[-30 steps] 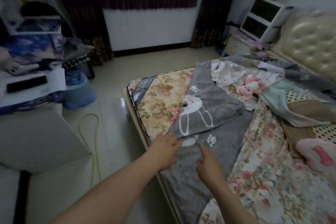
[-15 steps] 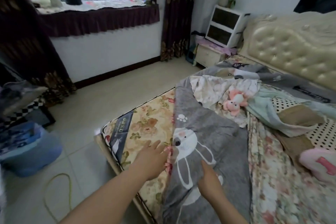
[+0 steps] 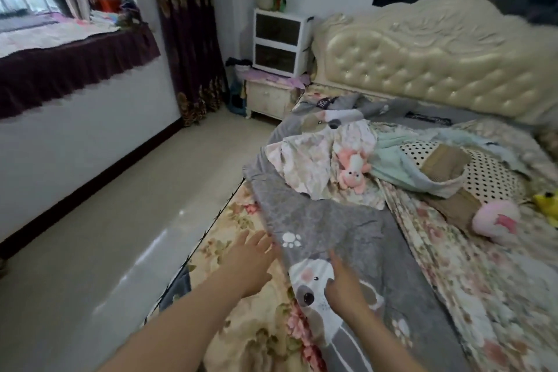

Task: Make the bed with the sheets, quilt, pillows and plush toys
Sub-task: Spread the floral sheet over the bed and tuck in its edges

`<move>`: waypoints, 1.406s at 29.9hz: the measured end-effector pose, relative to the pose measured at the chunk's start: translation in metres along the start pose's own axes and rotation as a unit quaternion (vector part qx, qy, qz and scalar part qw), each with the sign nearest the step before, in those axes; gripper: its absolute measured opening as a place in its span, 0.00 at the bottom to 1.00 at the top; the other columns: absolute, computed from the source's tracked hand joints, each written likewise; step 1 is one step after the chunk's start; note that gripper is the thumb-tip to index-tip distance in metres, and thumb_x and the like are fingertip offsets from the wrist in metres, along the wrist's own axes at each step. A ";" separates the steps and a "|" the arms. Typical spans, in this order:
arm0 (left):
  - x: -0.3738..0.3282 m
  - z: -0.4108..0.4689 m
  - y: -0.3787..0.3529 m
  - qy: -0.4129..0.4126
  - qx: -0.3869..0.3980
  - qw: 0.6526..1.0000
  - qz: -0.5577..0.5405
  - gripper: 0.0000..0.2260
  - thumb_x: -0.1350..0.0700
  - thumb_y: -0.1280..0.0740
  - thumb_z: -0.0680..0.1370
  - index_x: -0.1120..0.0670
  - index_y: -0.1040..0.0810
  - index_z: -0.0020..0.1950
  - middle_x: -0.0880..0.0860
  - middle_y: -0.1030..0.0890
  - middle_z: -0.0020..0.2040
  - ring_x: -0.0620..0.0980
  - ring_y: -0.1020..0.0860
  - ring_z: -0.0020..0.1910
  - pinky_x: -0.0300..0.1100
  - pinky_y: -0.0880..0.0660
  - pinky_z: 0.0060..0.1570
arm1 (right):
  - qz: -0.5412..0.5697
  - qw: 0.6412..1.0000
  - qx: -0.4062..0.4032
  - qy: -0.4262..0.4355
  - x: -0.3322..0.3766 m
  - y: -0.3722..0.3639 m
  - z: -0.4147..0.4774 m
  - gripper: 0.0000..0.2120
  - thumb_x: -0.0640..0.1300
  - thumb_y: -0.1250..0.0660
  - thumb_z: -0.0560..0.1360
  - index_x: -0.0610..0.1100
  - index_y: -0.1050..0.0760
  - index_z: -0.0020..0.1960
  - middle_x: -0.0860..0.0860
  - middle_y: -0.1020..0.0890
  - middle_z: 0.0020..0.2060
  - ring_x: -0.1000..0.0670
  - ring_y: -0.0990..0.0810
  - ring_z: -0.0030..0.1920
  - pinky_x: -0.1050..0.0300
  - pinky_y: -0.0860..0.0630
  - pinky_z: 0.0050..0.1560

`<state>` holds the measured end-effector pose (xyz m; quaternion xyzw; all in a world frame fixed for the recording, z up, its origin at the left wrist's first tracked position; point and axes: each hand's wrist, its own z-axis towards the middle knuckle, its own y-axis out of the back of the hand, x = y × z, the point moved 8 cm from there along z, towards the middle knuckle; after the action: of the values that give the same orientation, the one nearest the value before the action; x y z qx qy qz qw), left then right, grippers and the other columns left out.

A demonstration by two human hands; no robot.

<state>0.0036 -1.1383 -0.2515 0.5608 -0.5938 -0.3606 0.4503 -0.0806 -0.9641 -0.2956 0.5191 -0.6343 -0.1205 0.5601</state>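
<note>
A grey sheet (image 3: 329,220) printed with a white animal and paw marks lies in a crumpled strip along the bed's left side, over the bare floral mattress (image 3: 238,226). My left hand (image 3: 252,260) is spread flat at the sheet's left edge. My right hand (image 3: 342,284) rests on the printed animal, fingers straight. Further up lie a floral quilt (image 3: 311,160), a small pink plush (image 3: 351,170), a mint blanket (image 3: 401,163), a dotted pillow (image 3: 489,172), a pink round plush (image 3: 495,220) and a yellow plush (image 3: 548,201).
A cream tufted headboard (image 3: 437,60) closes the far end. A cream nightstand (image 3: 268,96) with a white drawer unit (image 3: 279,41) stands beside the bed. Tiled floor (image 3: 120,220) lies to the left, bounded by a white wall, a dark curtain (image 3: 187,33) and a window ledge.
My view has swung right and towards the headboard. Both hands have slid up the grey sheet, from the rabbit print to the area by the paw mark, staying flat.
</note>
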 end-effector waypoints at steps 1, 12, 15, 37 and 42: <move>0.024 0.011 0.003 -0.028 -0.006 0.999 0.014 0.31 0.44 0.41 0.81 0.50 0.51 0.80 0.53 0.49 0.80 0.55 0.53 0.78 0.57 0.55 0.76 | 0.015 1.000 -0.016 -0.022 0.016 -0.006 0.010 0.38 0.33 0.42 0.72 0.51 0.48 0.78 0.44 0.32 0.70 0.44 0.25 0.57 0.49 0.24 0.50; 0.114 0.075 0.058 -0.143 -0.059 0.986 0.068 0.30 0.45 0.42 0.82 0.51 0.50 0.79 0.55 0.48 0.79 0.55 0.51 0.78 0.57 0.54 0.75 | 0.020 0.989 -0.108 -0.099 0.090 -0.017 0.027 0.29 0.35 0.45 0.79 0.46 0.47 0.79 0.46 0.33 0.72 0.45 0.32 0.70 0.60 0.35 0.61; 0.114 0.086 0.065 -0.147 -0.077 0.984 0.057 0.29 0.43 0.42 0.82 0.51 0.49 0.79 0.54 0.46 0.79 0.56 0.50 0.78 0.58 0.53 0.75 | 0.005 0.987 -0.114 -0.115 0.088 -0.013 0.041 0.31 0.35 0.47 0.79 0.50 0.50 0.79 0.44 0.36 0.73 0.44 0.32 0.68 0.55 0.31 0.60; 0.101 0.090 0.048 -0.474 -0.162 0.854 0.143 0.30 0.40 0.40 0.79 0.48 0.44 0.78 0.49 0.39 0.77 0.52 0.43 0.77 0.52 0.45 0.71 | 0.036 0.918 -0.275 -0.284 0.210 -0.049 -0.019 0.37 0.35 0.35 0.74 0.49 0.46 0.78 0.42 0.32 0.70 0.39 0.44 0.74 0.38 0.33 0.67; 0.098 0.099 0.029 -0.479 -0.114 0.861 0.129 0.33 0.44 0.25 0.69 0.54 0.28 0.71 0.56 0.27 0.70 0.60 0.31 0.70 0.60 0.36 0.65 | 0.032 0.922 -0.251 -0.294 0.196 -0.061 -0.019 0.40 0.36 0.34 0.75 0.49 0.51 0.79 0.40 0.33 0.71 0.37 0.45 0.75 0.37 0.37 0.68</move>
<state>-0.0963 -1.2397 -0.2445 0.1819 -0.7579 -0.5890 0.2135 -0.0004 -1.1374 -0.2193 0.2822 -0.7358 -0.4051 0.4635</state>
